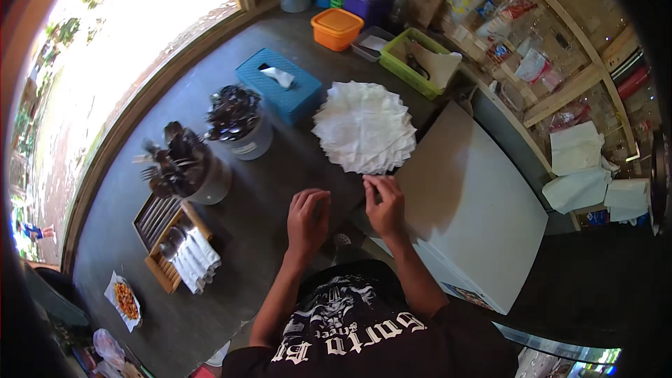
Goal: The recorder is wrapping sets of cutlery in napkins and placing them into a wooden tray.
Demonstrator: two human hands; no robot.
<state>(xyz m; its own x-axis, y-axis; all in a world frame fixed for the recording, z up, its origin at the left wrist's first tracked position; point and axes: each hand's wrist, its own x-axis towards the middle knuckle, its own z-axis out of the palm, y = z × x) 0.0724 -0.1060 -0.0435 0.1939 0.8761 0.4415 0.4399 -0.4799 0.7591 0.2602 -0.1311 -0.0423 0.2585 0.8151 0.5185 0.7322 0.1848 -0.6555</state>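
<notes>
My right hand reaches to the near edge of a round, fanned stack of white paper napkins. Its thumb and fingers are drawn together there; whether they grip a napkin is too small to tell. Over the dark tabletop, my left hand is held with curled fingers, and nothing shows in it. To its left, a slatted wooden box holds napkin-wrapped cutlery bundles laid side by side. Behind that box, one grey tub holds forks and other cutlery, and a second tub is packed with spoons.
A blue tissue box, an orange lidded container and a green basket stand farther back. A white chest-like surface borders the table on the right. Food on paper lies at the left, near the ledge of an opening.
</notes>
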